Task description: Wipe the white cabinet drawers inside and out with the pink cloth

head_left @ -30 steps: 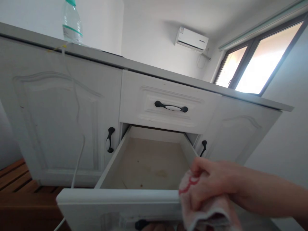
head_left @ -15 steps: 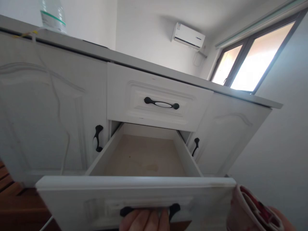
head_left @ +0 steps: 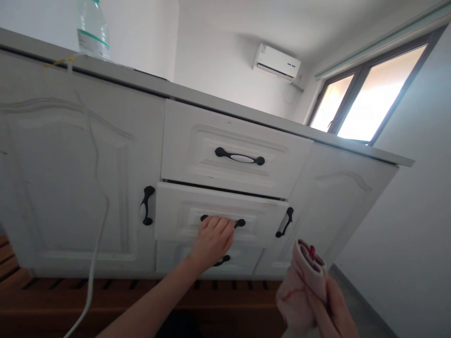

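My left hand (head_left: 212,239) reaches up to the middle drawer (head_left: 179,213) of a white cabinet, its fingers curled over the drawer's black handle (head_left: 240,223). That drawer sits nearly flush with the cabinet front. My right hand (head_left: 336,312) is low at the right and grips a bunched pink cloth (head_left: 303,281) with red markings. Above is the top drawer (head_left: 197,145) with its own black handle (head_left: 240,157), and a lower drawer handle (head_left: 223,259) shows under my left hand.
White cabinet doors (head_left: 70,178) with black handles flank the drawers. A plastic bottle (head_left: 92,29) stands on the countertop (head_left: 211,99), and a white cable (head_left: 92,267) hangs down the left door. Wooden slats (head_left: 225,291) lie below. A window (head_left: 366,101) and air conditioner (head_left: 277,61) are beyond.
The middle drawer, wide open a second ago, has been pushed in almost shut by my left hand on its handle. My right hand with the cloth drew back to the lower right.
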### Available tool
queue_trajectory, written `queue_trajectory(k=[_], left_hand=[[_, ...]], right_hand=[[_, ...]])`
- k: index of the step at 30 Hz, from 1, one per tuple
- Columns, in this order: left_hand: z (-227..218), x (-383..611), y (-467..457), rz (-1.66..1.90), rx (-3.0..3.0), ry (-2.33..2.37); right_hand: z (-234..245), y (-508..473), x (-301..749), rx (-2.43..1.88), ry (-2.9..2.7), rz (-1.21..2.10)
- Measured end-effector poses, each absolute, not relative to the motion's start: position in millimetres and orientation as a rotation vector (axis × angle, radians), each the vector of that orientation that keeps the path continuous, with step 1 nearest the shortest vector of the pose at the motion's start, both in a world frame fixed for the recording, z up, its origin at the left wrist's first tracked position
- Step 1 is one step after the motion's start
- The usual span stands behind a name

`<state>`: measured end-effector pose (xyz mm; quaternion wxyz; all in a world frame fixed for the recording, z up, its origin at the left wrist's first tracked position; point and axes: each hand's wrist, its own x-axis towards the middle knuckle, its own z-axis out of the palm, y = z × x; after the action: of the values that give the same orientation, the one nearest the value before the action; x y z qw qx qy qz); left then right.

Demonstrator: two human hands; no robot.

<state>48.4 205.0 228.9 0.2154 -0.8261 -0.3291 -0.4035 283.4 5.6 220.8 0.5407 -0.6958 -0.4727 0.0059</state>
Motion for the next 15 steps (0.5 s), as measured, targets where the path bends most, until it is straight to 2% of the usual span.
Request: queue_trajectory(k=[4,7,9,12,15], left_hand=[[229,46,219,-1.105,-2.307,-0.898],[203,36,210,-1.282,-2.206,-0.879],[168,26,195,-1.396,-2.174,-1.032],[98,15,163,-1.333,-2.259,-1.264],[30,17,125,-1.213,-2.393,-1.444]], right_hand=[[256,74,281,-1.621,-1.036,-0.278],[262,138,275,-1.555,-1.132,-0.568],[256,175,265,-1.506,-1.138,-0.750],[242,207,237,-1.446,-1.176,-0.912],[240,214,199,-1.400,-1.372,-0.940]])
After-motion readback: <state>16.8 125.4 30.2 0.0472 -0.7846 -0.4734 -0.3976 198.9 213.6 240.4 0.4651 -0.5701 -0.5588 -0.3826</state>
